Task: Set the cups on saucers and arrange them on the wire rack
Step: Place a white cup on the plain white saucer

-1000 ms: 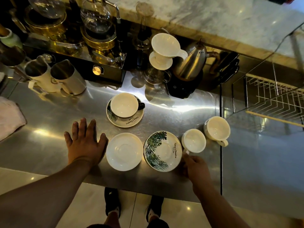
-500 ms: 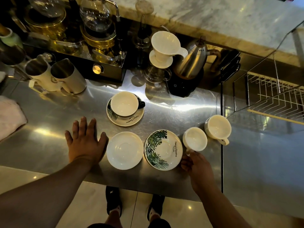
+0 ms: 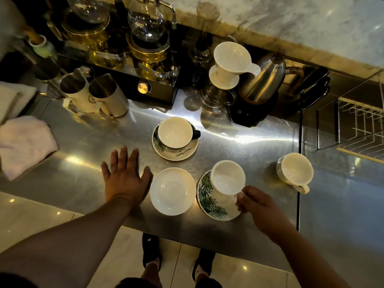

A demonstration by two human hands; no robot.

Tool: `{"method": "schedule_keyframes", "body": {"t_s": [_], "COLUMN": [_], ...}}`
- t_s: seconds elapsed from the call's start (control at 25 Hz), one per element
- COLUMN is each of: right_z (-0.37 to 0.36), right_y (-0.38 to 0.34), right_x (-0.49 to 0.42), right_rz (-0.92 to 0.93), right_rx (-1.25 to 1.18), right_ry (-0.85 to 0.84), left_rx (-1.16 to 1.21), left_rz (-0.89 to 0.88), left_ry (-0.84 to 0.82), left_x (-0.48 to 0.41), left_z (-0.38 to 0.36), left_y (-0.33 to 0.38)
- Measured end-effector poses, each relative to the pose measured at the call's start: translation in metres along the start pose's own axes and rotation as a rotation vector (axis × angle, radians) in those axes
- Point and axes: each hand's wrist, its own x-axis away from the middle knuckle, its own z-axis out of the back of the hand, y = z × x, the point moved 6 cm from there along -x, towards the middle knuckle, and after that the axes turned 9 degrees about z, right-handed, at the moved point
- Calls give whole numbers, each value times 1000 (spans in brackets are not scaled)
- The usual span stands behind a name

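Note:
My right hand [image 3: 256, 201] grips the handle of a white cup [image 3: 227, 177] and holds it over the leaf-patterned saucer [image 3: 207, 201]; whether the cup touches the saucer I cannot tell. A plain white saucer [image 3: 170, 191] lies empty just left of it. Behind them a black-handled cup [image 3: 175, 133] sits on another leaf saucer [image 3: 176, 154]. A third white cup [image 3: 295, 171] stands alone on the steel counter [image 3: 83, 146] to the right. My left hand [image 3: 124, 176] rests flat on the counter, fingers spread, beside the plain saucer. The wire rack [image 3: 361, 129] is at the far right.
Along the back stand two steel milk jugs [image 3: 93, 94], a siphon brewer [image 3: 147, 38], a white dripper on a glass server [image 3: 228, 65] and a steel kettle [image 3: 268, 80]. A folded cloth [image 3: 22, 142] lies at the left. The counter's front edge runs just below the saucers.
My right hand took the white cup by its handle, lifted it from the counter and carried it left over the leaf saucer. My left hand stayed flat.

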Motion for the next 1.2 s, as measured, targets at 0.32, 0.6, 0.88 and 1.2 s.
{"method": "schedule_keyframes", "body": {"t_s": [0.32, 0.6, 0.88, 1.2], "right_z": [-67, -96, -103, -104], "right_y": [-41, -46, -51, -53], "right_x": [-29, -51, -60, -65], "right_rz": [76, 160, 152, 176], "right_rx": [294, 442, 459, 493], "right_ry": [-449, -560, -599, -627], "left_rx": [7, 31, 36, 36], "left_rz": [4, 3, -3, -5], "left_ry": [-25, -30, -25, -37], "left_x": [-1, -1, -1, -1], "left_z": [1, 4, 1, 2], "left_y": [1, 2, 1, 2]}}
